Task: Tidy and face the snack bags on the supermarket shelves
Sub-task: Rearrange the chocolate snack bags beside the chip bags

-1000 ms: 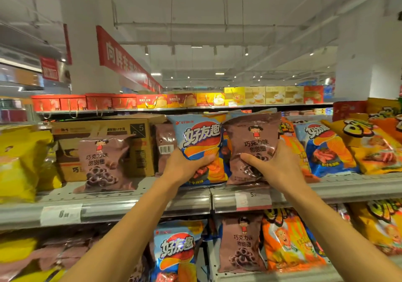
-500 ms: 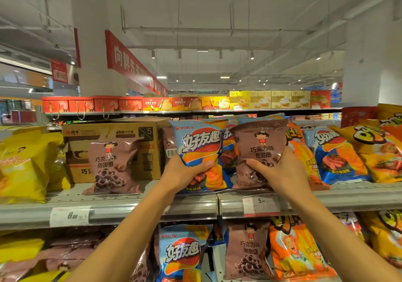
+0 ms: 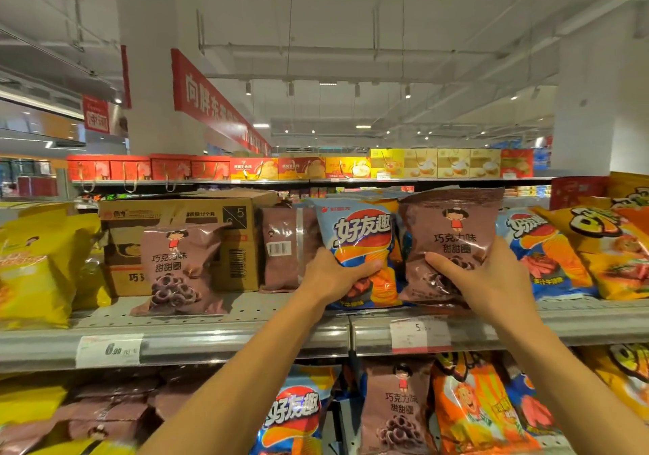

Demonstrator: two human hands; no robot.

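Hands grip two upright snack bags side by side on the grey metal shelf. Left hand curls its fingers and thumb round the lower part of the glossy blue crisp bag; right hand pinches the brown foil chocolate-ring bag just right of it. Farther left, a matching brown bag leans against a cardboard carton.
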